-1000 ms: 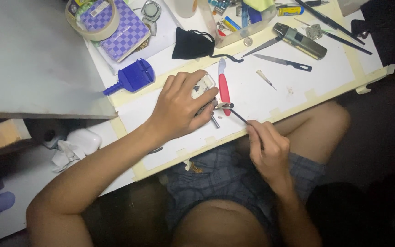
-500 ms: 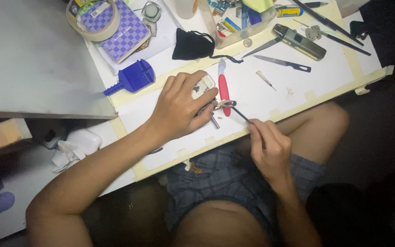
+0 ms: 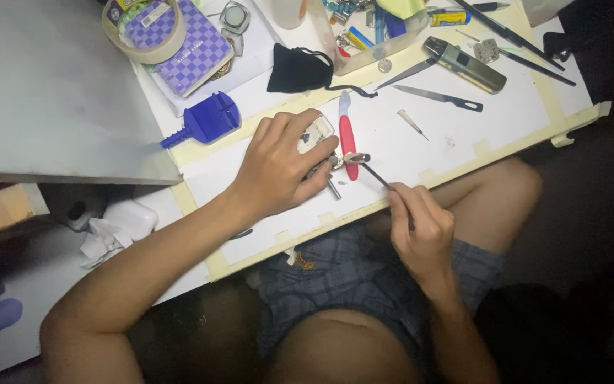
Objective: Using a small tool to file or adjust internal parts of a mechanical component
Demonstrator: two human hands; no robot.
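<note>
Pressing down on a small silvery watch part (image 3: 316,135), the left hand (image 3: 278,167) curls its fingers over the piece and pins it to the white tabletop (image 3: 463,135); most of the part is hidden beneath the knuckles. The right hand (image 3: 421,227) is closed around a thin dark tool (image 3: 376,176), gripped like a pen, whose tip meets a small metal piece (image 3: 356,158) just beside the left fingertips. Whether the tip touches that piece cannot be made out.

A red-handled tool (image 3: 347,139) lies between the two hands, close against the left fingers, and a short metal pin (image 3: 333,189) rests just below them. Beyond the left hand, away from the person, sit a blue plastic holder (image 3: 206,121) and a black drawstring pouch (image 3: 300,70). Farther out lie a purple checkered box (image 3: 182,39) with a roll of tape (image 3: 143,32) resting on it.

Beyond the right hand, a small pin-like tool (image 3: 411,123) lies alone on the white surface, with a flat metal blade (image 3: 438,98) and a grey folding knife (image 3: 465,64) farther off. A clear tray (image 3: 371,32) of assorted bits stands at the far edge, and long dark tools (image 3: 506,32) lie to its right. The person's plaid shorts (image 3: 349,291) and bare knee (image 3: 513,188) show under the tabletop's near edge.
</note>
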